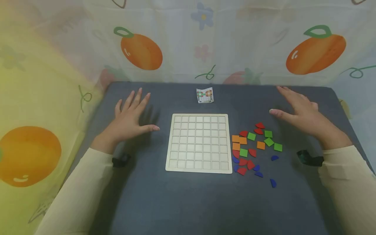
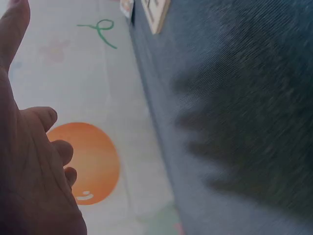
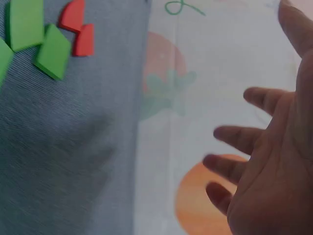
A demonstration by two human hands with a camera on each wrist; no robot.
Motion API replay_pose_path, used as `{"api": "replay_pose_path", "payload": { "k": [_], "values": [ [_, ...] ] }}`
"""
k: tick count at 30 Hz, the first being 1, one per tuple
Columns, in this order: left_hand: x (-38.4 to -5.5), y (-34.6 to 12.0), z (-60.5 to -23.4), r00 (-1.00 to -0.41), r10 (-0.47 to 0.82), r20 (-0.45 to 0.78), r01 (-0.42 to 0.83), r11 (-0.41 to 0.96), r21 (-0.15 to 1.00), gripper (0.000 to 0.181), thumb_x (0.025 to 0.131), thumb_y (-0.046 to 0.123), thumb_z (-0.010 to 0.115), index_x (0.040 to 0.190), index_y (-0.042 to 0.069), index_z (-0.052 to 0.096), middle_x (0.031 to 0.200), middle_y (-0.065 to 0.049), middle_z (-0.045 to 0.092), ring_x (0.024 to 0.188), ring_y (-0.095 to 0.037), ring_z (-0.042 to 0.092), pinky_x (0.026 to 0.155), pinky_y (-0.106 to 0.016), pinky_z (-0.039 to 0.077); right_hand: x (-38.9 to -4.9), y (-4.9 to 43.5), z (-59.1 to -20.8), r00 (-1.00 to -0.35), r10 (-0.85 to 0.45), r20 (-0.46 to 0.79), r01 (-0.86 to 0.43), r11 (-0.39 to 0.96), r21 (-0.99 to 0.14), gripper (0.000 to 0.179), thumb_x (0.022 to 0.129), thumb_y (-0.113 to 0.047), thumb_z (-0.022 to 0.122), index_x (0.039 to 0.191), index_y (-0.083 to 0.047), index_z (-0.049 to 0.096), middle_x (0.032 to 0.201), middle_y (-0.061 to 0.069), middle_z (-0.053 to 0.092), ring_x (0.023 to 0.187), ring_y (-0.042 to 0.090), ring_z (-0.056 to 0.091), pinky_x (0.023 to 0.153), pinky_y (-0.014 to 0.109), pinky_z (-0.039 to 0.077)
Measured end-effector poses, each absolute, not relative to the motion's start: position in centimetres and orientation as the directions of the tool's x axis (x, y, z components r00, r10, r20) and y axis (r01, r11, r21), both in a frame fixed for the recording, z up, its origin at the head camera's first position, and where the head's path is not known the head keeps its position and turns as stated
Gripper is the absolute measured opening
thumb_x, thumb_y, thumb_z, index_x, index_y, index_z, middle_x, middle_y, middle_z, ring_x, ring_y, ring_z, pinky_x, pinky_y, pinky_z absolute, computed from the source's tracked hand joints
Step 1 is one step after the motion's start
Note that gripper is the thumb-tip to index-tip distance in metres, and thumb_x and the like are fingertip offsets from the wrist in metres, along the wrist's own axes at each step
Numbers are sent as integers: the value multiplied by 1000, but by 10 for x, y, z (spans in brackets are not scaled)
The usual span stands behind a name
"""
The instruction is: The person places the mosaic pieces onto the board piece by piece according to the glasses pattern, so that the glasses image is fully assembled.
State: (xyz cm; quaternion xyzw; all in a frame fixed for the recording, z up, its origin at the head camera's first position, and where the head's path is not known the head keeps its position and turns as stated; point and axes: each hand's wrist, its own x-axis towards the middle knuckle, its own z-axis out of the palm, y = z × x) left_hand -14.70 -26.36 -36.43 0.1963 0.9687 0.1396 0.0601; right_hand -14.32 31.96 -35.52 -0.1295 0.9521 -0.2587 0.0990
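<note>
My left hand (image 1: 128,119) hovers over the table left of the wooden grid board (image 1: 199,171), its fingers spread and nothing in it. On the other side my right hand (image 1: 306,114) is held above the table, fingers extended and thumb apart, also holding nothing. Between the board and that hand lie loose flat pieces: green squares (image 1: 277,147), orange squares (image 1: 260,145), red quarter-circle pieces (image 1: 252,152) and blue half-circle pieces (image 1: 273,183). Every cell of the board is bare. The right wrist view shows green squares (image 3: 53,51) and red pieces (image 3: 72,15) beyond the palm.
Behind the board, a small printed card (image 1: 205,95) with a coloured pattern on a grid lies on the dark grey table (image 1: 176,205). A curtain (image 1: 182,39) printed with fruit and flowers hangs along the table's back edge and left side.
</note>
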Motion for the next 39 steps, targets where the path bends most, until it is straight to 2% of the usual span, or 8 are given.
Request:
{"api": "replay_pose_path", "payload": {
  "k": [3,7,11,13,15,20,24,39],
  "values": [
    [-145,-263,-380,-911,407,-63,363,866,344,123,91,74,76,178,22,5,182,-6,-9,165,-33,-12,121,-72,-7,-141,318,-367,-941,-315,-127,-181,782,-597,87,111,-43,64,177,-18,14,179,23,13,160,55,7,114,85,-1],
    [-141,-259,-403,-904,421,-71,352,829,434,121,91,69,80,178,22,10,183,-2,-1,165,-33,-6,121,-72,0,-135,315,-387,-937,-338,-90,-197,722,-664,71,112,-31,66,171,-8,34,167,26,36,152,53,32,113,78,27],
    [-135,-251,-426,-899,432,-76,328,777,537,118,91,63,83,177,22,15,183,2,5,166,-30,-3,120,-73,4,-129,312,-410,-928,-372,-15,-266,691,-673,48,112,-14,66,157,0,55,141,21,58,126,43,59,101,46,52],
    [-132,-246,-436,-897,437,-71,318,747,584,117,90,60,85,177,21,17,182,4,6,166,-28,-2,121,-72,4,-127,311,-421,-921,-390,-3,-289,687,-666,42,111,-10,66,152,-1,61,132,17,62,115,36,63,93,30,50],
    [-130,-242,-444,-893,445,-71,311,723,617,116,91,58,86,177,21,17,182,5,6,166,-26,0,123,-69,3,-126,309,-430,-921,-390,-18,-281,694,-663,39,111,-10,66,149,-3,66,130,13,63,109,29,61,85,24,45],
    [-127,-237,-454,-879,472,-69,328,703,632,118,87,59,89,177,22,21,180,7,17,166,-24,4,125,-61,-3,-121,307,-445,-935,-352,-51,-235,717,-656,33,111,-14,67,142,-5,72,124,9,58,97,23,52,79,37,43],
    [-129,-234,-456,-858,507,-84,365,715,597,118,83,66,89,175,27,27,179,10,19,166,-24,0,125,-61,-7,-120,306,-450,-953,-302,-8,-225,726,-650,26,110,-15,69,133,-4,76,117,10,58,92,24,54,75,35,44],
    [-134,-230,-458,-849,518,-105,365,719,591,117,83,63,91,174,24,30,179,9,19,166,-27,-2,124,-63,-7,-120,299,-452,-982,-187,4,-143,740,-657,18,108,-15,72,118,0,75,116,15,56,94,30,53,78,50,44]
  ]
}}
